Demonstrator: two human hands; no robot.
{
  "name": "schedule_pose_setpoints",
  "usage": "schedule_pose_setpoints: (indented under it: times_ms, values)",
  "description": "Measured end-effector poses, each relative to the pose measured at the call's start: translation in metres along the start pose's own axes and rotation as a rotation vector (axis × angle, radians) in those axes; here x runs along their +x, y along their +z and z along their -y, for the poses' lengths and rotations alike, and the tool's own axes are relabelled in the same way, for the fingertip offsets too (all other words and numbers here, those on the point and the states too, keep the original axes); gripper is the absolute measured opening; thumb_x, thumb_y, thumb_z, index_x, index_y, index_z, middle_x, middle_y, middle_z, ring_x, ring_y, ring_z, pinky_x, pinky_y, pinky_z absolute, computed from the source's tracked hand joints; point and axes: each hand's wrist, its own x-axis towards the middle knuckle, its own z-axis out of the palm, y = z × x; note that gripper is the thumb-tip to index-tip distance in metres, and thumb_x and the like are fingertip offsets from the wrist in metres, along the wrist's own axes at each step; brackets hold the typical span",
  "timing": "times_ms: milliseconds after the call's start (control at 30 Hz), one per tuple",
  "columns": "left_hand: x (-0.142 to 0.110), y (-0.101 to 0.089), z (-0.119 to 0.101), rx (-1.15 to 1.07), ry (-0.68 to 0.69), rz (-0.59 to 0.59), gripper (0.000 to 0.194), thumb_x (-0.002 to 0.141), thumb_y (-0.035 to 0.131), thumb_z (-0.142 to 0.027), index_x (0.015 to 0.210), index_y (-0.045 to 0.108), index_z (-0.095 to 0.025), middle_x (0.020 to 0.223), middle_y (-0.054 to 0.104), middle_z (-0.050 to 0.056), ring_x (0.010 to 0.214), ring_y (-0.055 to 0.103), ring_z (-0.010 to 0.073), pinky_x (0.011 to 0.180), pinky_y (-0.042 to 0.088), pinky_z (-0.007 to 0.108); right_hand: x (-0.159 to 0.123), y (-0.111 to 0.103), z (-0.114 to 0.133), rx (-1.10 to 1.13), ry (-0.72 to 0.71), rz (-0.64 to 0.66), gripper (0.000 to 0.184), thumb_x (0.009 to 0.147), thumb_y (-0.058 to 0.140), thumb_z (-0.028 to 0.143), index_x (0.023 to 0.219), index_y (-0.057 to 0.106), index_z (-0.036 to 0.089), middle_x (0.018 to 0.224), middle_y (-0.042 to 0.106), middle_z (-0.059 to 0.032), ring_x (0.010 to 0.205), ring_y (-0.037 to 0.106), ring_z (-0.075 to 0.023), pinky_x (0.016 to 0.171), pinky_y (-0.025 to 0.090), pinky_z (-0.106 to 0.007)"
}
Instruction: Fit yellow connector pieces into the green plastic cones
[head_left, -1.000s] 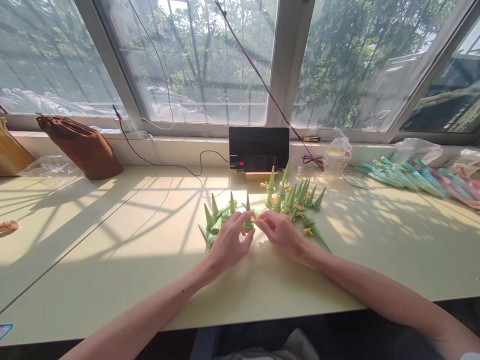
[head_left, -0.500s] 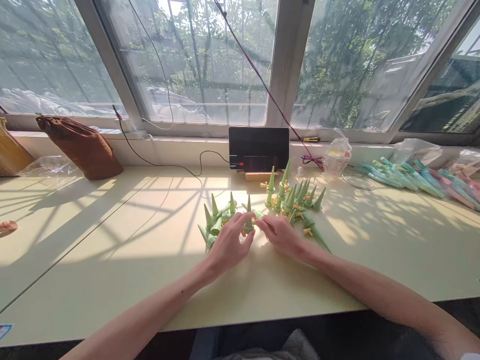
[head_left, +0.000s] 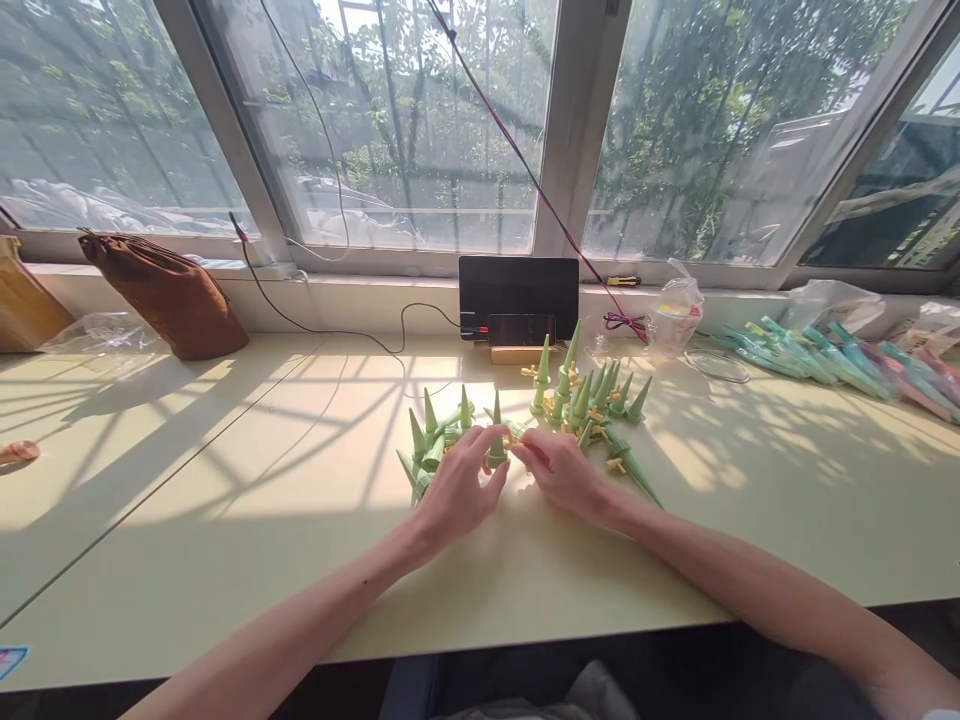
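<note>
My left hand [head_left: 466, 476] is closed around the base of a green plastic cone [head_left: 496, 446] that stands upright on the table. Just right of it, my right hand [head_left: 559, 466] pinches a small yellow piece [head_left: 513, 447] against the cone's side; the fingers partly hide it. Left of my hands is a group of green cones [head_left: 418, 436], some standing and some lying. To the right and behind stand several green cones with small yellow pieces [head_left: 581, 400] on their sides. One long green cone [head_left: 636, 472] lies tilted beside my right wrist.
A black tablet [head_left: 517, 285] with a phone [head_left: 520, 329] in front stands at the back on a wooden holder [head_left: 519, 355]. A brown pouch [head_left: 169, 300] is at the left. Bagged teal and pink pieces [head_left: 847, 355] lie at the right. A cable [head_left: 341, 331] crosses the table [head_left: 225, 590].
My right hand has shifted very slightly, with its fingertips still at the cone's side. The left hand holds the same place on the cone.
</note>
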Motion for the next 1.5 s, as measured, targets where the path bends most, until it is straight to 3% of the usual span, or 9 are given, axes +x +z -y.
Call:
schedule_pose_setpoints:
  times_ms: [100, 267, 467, 567, 900, 1033, 1200, 1333, 1500]
  values:
    - [-0.0002, 0.0003, -0.0001, -0.003, 0.004, 0.013, 0.03, 0.088, 0.052, -0.021, 0.118, 0.051, -0.024, 0.102, 0.059, 0.003, 0.066, 0.055, 0.0102, 0.062, 0.049, 0.026, 0.0001, -0.0004, -0.0013, -0.01, 0.011, 0.026, 0.039, 0.097, 0.042, 0.032, 0.062, 0.034, 0.019, 0.054, 0.032, 0.006, 0.052, 0.027, -0.0081, 0.051, 0.022, -0.024]
    - [-0.001, -0.0004, -0.001, -0.004, 0.008, 0.013, 0.03, 0.089, 0.051, -0.021, 0.118, 0.051, -0.024, 0.105, 0.06, 0.004, 0.067, 0.055, 0.0106, 0.062, 0.05, 0.026, 0.0004, -0.0022, 0.0012, -0.003, 0.024, 0.032, 0.041, 0.098, 0.04, 0.034, 0.06, 0.034, 0.018, 0.053, 0.031, 0.006, 0.051, 0.026, -0.0081, 0.05, 0.021, -0.025]
    - [0.0001, -0.0003, 0.0, 0.005, -0.004, -0.017, 0.03, 0.088, 0.052, -0.021, 0.118, 0.052, -0.025, 0.105, 0.06, 0.003, 0.067, 0.057, 0.011, 0.063, 0.049, 0.027, 0.0002, -0.0028, 0.0062, 0.062, 0.014, -0.027, 0.016, 0.093, 0.05, 0.03, 0.086, 0.056, 0.018, 0.07, 0.056, 0.0016, 0.059, 0.047, -0.01, 0.057, 0.035, -0.023]
    - [0.0007, 0.0001, 0.0007, 0.01, -0.005, -0.014, 0.031, 0.088, 0.052, -0.02, 0.118, 0.052, -0.025, 0.104, 0.06, 0.003, 0.066, 0.056, 0.0106, 0.062, 0.05, 0.027, 0.0002, -0.0013, 0.0038, 0.07, -0.003, -0.031, 0.012, 0.092, 0.051, 0.027, 0.087, 0.057, 0.018, 0.075, 0.058, 0.0004, 0.062, 0.049, -0.0105, 0.059, 0.038, -0.023]
    - [-0.0015, -0.0018, -0.0013, -0.042, 0.016, 0.053, 0.032, 0.09, 0.05, -0.021, 0.121, 0.054, -0.025, 0.101, 0.058, 0.004, 0.069, 0.057, 0.0111, 0.06, 0.052, 0.025, -0.0012, -0.0006, -0.0007, -0.022, -0.011, 0.024, 0.036, 0.098, 0.04, 0.029, 0.063, 0.037, 0.018, 0.055, 0.034, 0.0059, 0.052, 0.028, -0.0084, 0.051, 0.023, -0.024]
    - [-0.0012, -0.0014, -0.0013, -0.047, 0.028, 0.043, 0.031, 0.09, 0.05, -0.02, 0.121, 0.054, -0.025, 0.101, 0.058, 0.004, 0.068, 0.057, 0.0112, 0.059, 0.052, 0.026, -0.0007, -0.0003, -0.0014, -0.014, -0.017, 0.032, 0.04, 0.098, 0.038, 0.032, 0.062, 0.035, 0.018, 0.054, 0.031, 0.0063, 0.051, 0.025, -0.008, 0.051, 0.021, -0.024]
    - [-0.0007, -0.001, -0.0011, -0.009, 0.018, 0.027, 0.031, 0.089, 0.051, -0.02, 0.119, 0.054, -0.024, 0.098, 0.058, 0.004, 0.065, 0.055, 0.0106, 0.061, 0.051, 0.027, -0.0001, -0.0027, 0.0035, -0.003, 0.021, 0.024, 0.037, 0.098, 0.041, 0.034, 0.064, 0.043, 0.018, 0.056, 0.039, 0.0049, 0.053, 0.034, -0.0088, 0.052, 0.027, -0.024]
    - [-0.0005, 0.0, -0.0001, 0.001, 0.004, 0.005, 0.031, 0.088, 0.052, -0.02, 0.118, 0.054, -0.024, 0.096, 0.058, 0.003, 0.063, 0.056, 0.0103, 0.062, 0.05, 0.028, -0.0001, -0.004, 0.0072, 0.037, 0.004, 0.011, 0.02, 0.095, 0.047, 0.032, 0.083, 0.056, 0.018, 0.071, 0.057, 0.0002, 0.061, 0.048, -0.011, 0.058, 0.036, -0.024]
    - [-0.0009, 0.0006, 0.0007, 0.01, -0.023, 0.026, 0.031, 0.088, 0.052, -0.022, 0.119, 0.054, -0.024, 0.097, 0.058, 0.003, 0.06, 0.056, 0.0099, 0.064, 0.05, 0.029, 0.0, -0.0018, 0.0025, 0.028, -0.015, 0.016, 0.017, 0.094, 0.048, 0.027, 0.083, 0.056, 0.017, 0.071, 0.057, 0.0003, 0.06, 0.048, -0.0108, 0.058, 0.036, -0.023]
